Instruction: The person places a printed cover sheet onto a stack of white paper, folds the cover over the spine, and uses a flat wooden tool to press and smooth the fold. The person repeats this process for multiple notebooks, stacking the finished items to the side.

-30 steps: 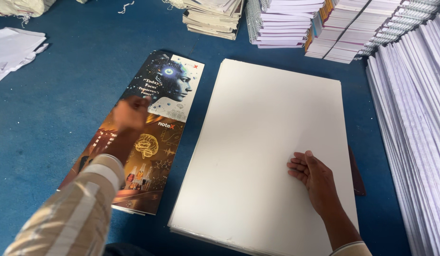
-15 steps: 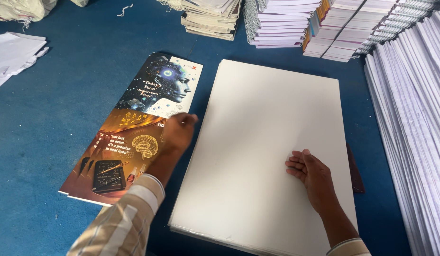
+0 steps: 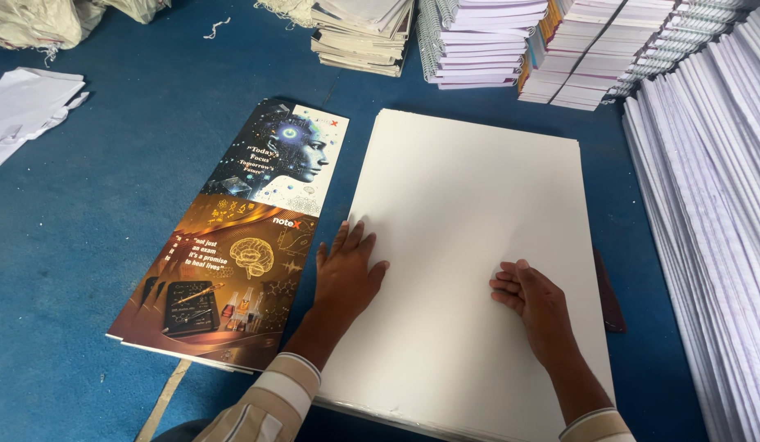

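A big stack of blank white sheets (image 3: 470,205) lies on the blue surface in front of me. My left hand (image 3: 346,274) rests flat with fingers spread on the stack's left edge. My right hand (image 3: 537,301) presses on the sheets further right, its fingers curled under. Left of the stack lies a pile of printed cover sheets (image 3: 241,237), the top one showing a blue head picture above an orange brain picture. Neither hand holds anything.
Stacks of spiral-bound notebooks (image 3: 478,41) and paper bundles (image 3: 359,33) line the far edge. A long row of white paper stacks (image 3: 707,205) runs down the right side. Loose white sheets (image 3: 24,110) lie at the far left on the blue surface (image 3: 85,245).
My left hand has moved right, from the printed cover sheets onto the left edge of the white stack. My right hand has stayed in place.
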